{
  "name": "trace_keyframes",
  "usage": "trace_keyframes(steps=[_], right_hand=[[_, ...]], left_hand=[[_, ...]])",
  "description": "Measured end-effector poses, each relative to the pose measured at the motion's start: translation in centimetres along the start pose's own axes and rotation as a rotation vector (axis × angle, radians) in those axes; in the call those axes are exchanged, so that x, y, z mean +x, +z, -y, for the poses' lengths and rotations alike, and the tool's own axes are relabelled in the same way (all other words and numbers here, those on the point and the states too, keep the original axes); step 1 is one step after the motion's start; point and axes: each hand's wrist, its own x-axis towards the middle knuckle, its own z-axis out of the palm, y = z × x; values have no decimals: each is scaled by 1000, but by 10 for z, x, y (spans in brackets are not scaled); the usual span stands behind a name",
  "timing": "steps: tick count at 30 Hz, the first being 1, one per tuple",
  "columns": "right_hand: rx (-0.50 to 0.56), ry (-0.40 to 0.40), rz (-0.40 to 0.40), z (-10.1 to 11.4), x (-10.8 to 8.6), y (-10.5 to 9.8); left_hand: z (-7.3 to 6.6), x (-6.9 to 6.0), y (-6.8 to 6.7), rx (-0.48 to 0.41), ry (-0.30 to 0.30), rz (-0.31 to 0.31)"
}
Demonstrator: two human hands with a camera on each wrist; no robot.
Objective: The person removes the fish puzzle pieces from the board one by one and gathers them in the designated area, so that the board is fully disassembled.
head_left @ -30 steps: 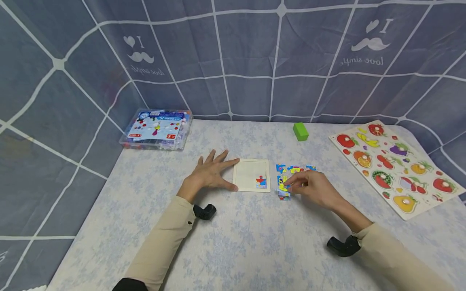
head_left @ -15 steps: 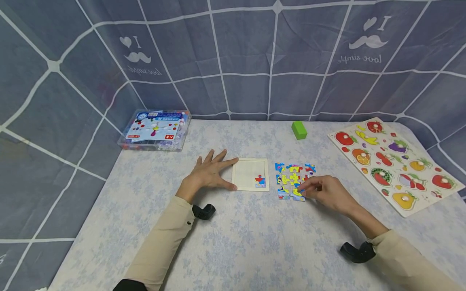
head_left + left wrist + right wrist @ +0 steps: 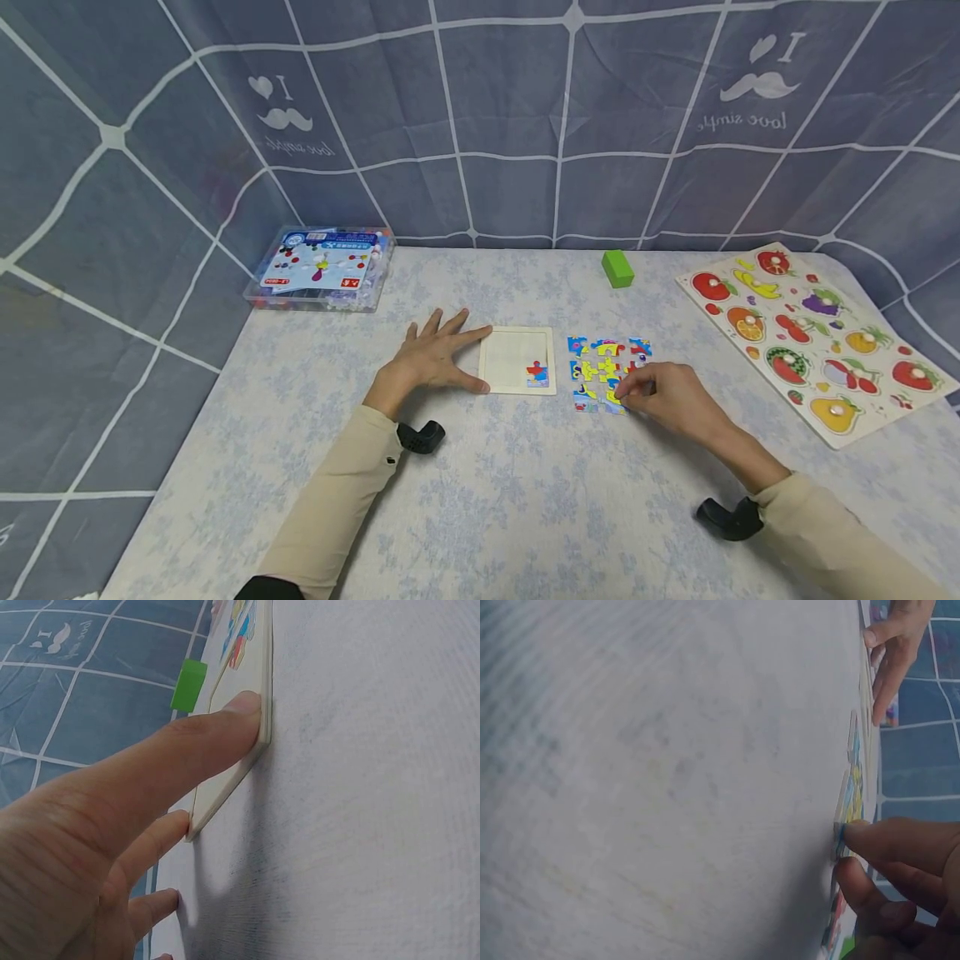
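My left hand (image 3: 429, 365) has its fingers spread at the left side of a square wooden puzzle tray (image 3: 551, 367). The thumb and index fingertip rest on the tray's left edge, as the left wrist view also shows. One red and blue puzzle piece (image 3: 537, 374) lies in the tray's lower right corner. To the right, several loose colourful puzzle pieces (image 3: 588, 369) lie close together in rough rows on the table. At their lower right, my right hand (image 3: 666, 398) pinches a yellow and blue puzzle piece (image 3: 611, 400) between thumb and fingers, partly hidden by the fingertips.
A clear plastic box (image 3: 321, 268) with a printed sheet stands at the back left. Behind the loose pieces is a green block (image 3: 618, 269). A fruit puzzle board (image 3: 817, 342) lies at the right. A grey curtain (image 3: 517, 125) hangs along the table's back.
My right hand has moved from the left side of the loose pieces to their lower right, showing more of them. The left hand stays at the tray.
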Motion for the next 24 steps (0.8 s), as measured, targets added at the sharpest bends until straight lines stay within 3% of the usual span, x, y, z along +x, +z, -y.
trace_keyframes(steps=[14,24], right_hand=[[-6,-64,-2,-3,1,0],[-32,-22,10,1,0,-3]], left_hand=[[1,-1,1,1,3,-4],[0,0,1,6,-1,-2]])
